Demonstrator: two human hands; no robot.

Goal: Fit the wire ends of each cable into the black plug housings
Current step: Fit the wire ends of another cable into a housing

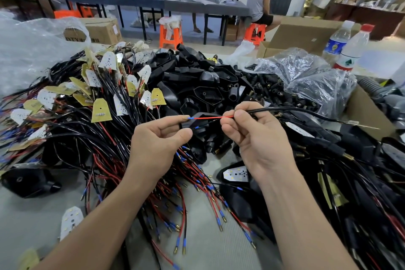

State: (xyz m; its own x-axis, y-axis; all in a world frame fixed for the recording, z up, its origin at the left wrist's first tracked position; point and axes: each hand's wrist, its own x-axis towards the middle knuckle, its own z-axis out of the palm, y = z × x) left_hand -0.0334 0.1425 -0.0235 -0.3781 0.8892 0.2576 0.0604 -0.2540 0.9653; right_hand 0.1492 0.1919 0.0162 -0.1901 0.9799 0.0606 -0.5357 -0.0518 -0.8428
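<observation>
One red wire (208, 117) level, tip leftward, above black plug housing (192, 124).

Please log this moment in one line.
left hand: grips black plastic plug housing | right hand: pinches thin red wire | wire tip: outside housing

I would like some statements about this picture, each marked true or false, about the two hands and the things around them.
1. The right hand pinches the red wire. True.
2. The left hand lies flat and holds nothing. False: it grips a black plug housing.
3. The end of the red wire carries a blue sleeve. True.
4. The two water bottles stand to the left of the pile. False: they stand at the far right.
5. The stools in the background are green. False: they are orange.
</observation>
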